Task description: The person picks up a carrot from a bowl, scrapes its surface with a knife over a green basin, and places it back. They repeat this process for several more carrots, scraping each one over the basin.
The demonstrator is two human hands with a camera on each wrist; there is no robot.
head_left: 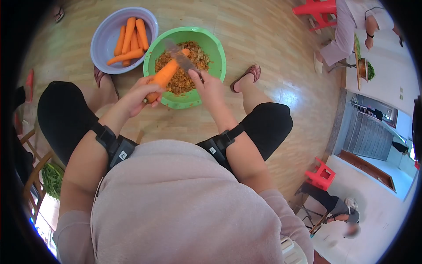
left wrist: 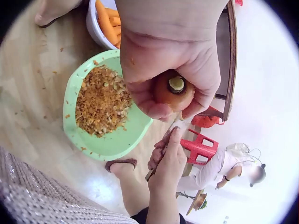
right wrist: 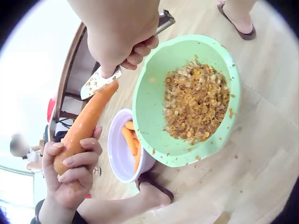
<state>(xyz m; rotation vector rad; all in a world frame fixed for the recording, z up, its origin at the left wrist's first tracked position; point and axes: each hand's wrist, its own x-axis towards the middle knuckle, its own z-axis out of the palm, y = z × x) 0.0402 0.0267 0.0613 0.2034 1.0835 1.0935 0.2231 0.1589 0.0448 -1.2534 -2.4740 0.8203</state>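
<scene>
My left hand (head_left: pixel 140 96) grips a large orange carrot (head_left: pixel 163 77) around its thick end. A cut stem stub shows at that end in the left wrist view, on the carrot (left wrist: pixel 170 95). The tip points away from me, over the green basin (head_left: pixel 220 57). In my right hand (head_left: pixel 209 89) I hold a metal-handled knife (right wrist: pixel 96 83); its blade, flecked with scraps, lies at the carrot's narrow end. Both hands are above the basin's near side. Brown and orange peelings (right wrist: pixel 198 102) are heaped inside the basin.
A pale purple basin (head_left: pixel 97 48) with several carrots (head_left: pixel 129 35) stands left of the green one. My sandalled feet flank the basins on the wood-look floor (head_left: pixel 272 53). Other people sit at right, near red stools (head_left: pixel 323 174). Scraps dot the floor.
</scene>
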